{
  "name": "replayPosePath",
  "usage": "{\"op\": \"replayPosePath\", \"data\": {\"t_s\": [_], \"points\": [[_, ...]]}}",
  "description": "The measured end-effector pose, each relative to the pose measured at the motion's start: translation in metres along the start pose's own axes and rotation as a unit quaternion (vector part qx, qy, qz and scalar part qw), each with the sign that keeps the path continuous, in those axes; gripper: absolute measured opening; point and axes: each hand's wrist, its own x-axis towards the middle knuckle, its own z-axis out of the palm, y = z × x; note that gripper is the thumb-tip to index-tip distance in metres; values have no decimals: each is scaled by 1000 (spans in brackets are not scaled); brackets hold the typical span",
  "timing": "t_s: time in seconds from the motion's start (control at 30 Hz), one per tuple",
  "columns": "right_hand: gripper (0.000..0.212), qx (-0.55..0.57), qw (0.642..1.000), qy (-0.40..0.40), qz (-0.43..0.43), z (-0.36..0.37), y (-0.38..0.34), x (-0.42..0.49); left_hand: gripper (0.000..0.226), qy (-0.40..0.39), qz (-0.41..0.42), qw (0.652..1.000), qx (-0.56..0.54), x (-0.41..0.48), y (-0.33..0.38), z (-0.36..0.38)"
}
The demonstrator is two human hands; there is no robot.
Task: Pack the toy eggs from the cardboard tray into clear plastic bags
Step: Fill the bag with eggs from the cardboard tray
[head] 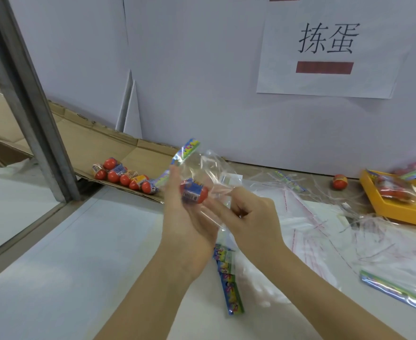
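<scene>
A cardboard tray [99, 146] at the left holds a row of red toy eggs [125, 179]; right of the tray, the left hand [189, 222] grips a clear bag [209, 168] with one egg [194, 191] inside; the right hand [253, 217] pinches the bag's side; far right of the tray sits a yellow bin [373, 192].

Your left hand [189, 217] is motion-blurred and its thumb is hidden, so you can't judge its grip on the toy egg [194, 194]. The egg's label smears unreadably behind the clear bag [212, 165]. Far right, the yellow tray [398, 213] runs off the edge.
</scene>
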Motion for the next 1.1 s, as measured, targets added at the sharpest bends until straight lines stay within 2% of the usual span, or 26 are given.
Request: {"op": "replayPosePath", "data": {"t_s": [0.03, 0.1, 0.23, 0.37, 0.43, 0.53, 0.67, 0.77, 0.83, 0.9, 0.97, 1.03, 1.1], "points": [[4, 5, 1000, 2, -9, 0, -1, 0, 54, 19, 5, 1000, -17, 1, 3, -3], [20, 2, 1000, 1, -27, 0, -2, 0, 56, 53, 22, 997, -46, 5, 7, -7], [35, -24, 999, -3, -43, 1, -3, -4, 38, 95, 67, 993, -17, 9, 2, -6], [25, -30, 998, 9, -54, 1, -8, -4, 37, 103, 87, 990, 30, 7, -8, -1], [7, -29, 997, 7, -69, 1, -9, -4, 31, 98, 86, 991, 31, 7, -11, -1], [20, -33, 998, -21, -49, 0, -6, -4, 23, 96, 83, 991, 38, 8, -11, -2], [32, -93, 992, -50, -63, -1, -11, 0, 22, 128, 65, 989, 27, 14, -3, -8], [24, -151, 982, -72, -93, -1, -13, 4, 22, 176, 64, 982, -33, 22, 16, -18], [17, -142, 985, -76, -61, 1, -9, 6, 21, 200, 82, 972, -96, 27, 33, -29], [14, -40, 997, -43, 41, 7, -3, 15, 15, 216, 97, 962, -138, 30, 47, -40], [22, 28, 993, -23, 116, 21, 3, 31, 12, 226, 104, 956, -156, 31, 56, -49], [35, -13, 985, -123, 120, 45, 5, 46, 14, 233, 111, 952, -167, 31, 61, -53], [41, -71, 963, -250, 71, 72, 1, 57, 16, 242, 119, 948, -170, 33, 63, -55]]}}
